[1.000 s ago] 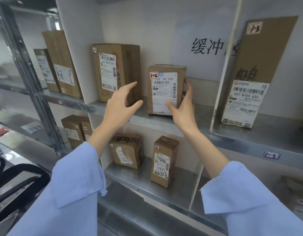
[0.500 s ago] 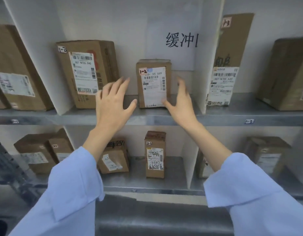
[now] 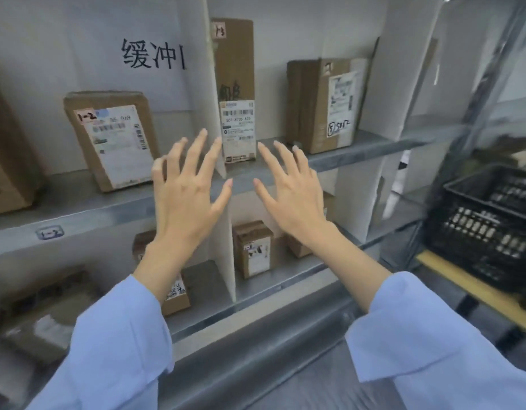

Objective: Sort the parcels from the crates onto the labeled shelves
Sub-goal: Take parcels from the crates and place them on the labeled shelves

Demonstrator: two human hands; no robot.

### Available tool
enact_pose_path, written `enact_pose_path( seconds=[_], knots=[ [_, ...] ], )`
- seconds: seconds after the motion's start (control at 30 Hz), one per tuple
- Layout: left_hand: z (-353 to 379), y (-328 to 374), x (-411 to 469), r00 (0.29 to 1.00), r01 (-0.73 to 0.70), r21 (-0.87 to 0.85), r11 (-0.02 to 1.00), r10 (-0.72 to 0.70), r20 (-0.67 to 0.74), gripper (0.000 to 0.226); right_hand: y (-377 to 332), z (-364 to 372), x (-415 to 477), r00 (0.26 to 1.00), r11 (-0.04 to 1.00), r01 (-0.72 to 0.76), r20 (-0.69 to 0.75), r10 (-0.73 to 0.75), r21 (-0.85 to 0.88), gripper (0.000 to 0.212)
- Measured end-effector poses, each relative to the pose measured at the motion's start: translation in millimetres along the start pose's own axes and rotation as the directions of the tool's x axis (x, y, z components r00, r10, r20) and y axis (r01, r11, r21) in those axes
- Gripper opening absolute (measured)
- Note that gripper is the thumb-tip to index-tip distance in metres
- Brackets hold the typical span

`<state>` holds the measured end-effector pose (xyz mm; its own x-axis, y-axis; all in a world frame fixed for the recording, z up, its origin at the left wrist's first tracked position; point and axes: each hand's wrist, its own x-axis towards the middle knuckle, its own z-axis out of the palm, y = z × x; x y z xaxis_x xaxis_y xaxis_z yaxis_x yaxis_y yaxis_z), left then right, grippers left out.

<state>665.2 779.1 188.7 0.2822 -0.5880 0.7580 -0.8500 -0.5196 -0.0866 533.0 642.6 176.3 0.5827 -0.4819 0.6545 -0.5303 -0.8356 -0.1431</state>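
Pale blue left sleeve [image 3: 108, 350], matching right sleeve [image 3: 433, 335]: wide, loose, open at the cuffs, plain smooth cloth. Bare forearms, bare left hand [image 3: 184, 202], bare right hand [image 3: 291, 196].

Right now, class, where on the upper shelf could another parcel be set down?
Free: bare shelf between the 1-2 parcel and the white divider, behind the left hand. Crowded: beyond the divider, the tall flat parcel and the brown box leave only a narrow gap.
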Motion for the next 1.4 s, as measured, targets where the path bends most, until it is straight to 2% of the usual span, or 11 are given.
enact_pose_path(
  seconds=[0.27, 0.57, 0.87, 0.97, 1.23, 1.4],
  knots=[
    [63.8, 122.1, 20.6, 0.968, -0.189, -0.240, 0.952, 0.221, 0.115, 0.067, 115.9, -12.2, -33.7, 0.979, 0.968, -0.201, 0.009, 0.205, -0.152, 0.063],
    [136.4, 303.4, 50.5, 0.888, -0.333, -0.403, 0.852, 0.428, 0.171, 0.068, 295.0, -39.6, -77.7, 0.909, 0.869, -0.397, 0.008, 0.418, -0.295, 0.063],
    [186.7, 505.7, 95.4, 0.846, -0.365, -0.506, 0.781, 0.506, 0.171, 0.069, 501.5, -88.9, -116.6, 0.846, 0.771, -0.483, 0.004, 0.533, -0.415, 0.063],
    [201.8, 559.8, 105.2, 0.826, -0.370, -0.536, 0.758, 0.533, 0.183, 0.070, 560.9, -104.1, -130.6, 0.805, 0.728, -0.533, 0.005, 0.593, -0.432, 0.064],
    [263.5, 656.5, 149.6, 0.792, -0.388, -0.599, 0.701, 0.586, 0.172, 0.070, 674.4, -100.6, -138.3, 0.738, 0.685, -0.603, 0.040, 0.674, -0.410, 0.062],
    [328.1, 702.0, 185.3, 0.743, -0.414, -0.635, 0.652, 0.645, 0.177, 0.070, 738.6, -71.7, -120.9, 0.718, 0.694, -0.606, 0.109, 0.688, -0.388, 0.062]
  ],
)
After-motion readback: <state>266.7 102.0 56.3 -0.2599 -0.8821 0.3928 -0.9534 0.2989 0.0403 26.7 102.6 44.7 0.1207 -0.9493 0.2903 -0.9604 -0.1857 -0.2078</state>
